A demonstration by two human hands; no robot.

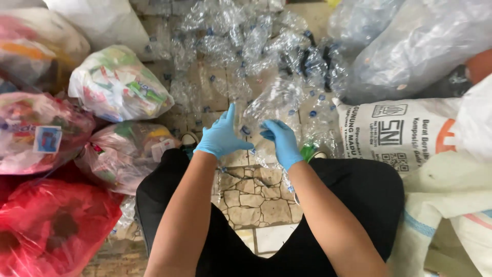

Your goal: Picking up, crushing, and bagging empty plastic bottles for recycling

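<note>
Clear plastic bottle (pixel 271 110) between gloved hands (fingertips touching)

Recycling sorting spot, crushed plastic bottles (pixel 246 46), stuffed sacks (pixel 120 84)

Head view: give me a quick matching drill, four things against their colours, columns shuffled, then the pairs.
Things:
1. gloves on the left hand and right hand
2. bag at lower left
3. printed sack at right
4. crushed bottles on the floor

Colours:
A. clear, with blue caps
B. red
C. blue
D. white with dark print

Pairs: 1-C, 2-B, 3-D, 4-A
</note>
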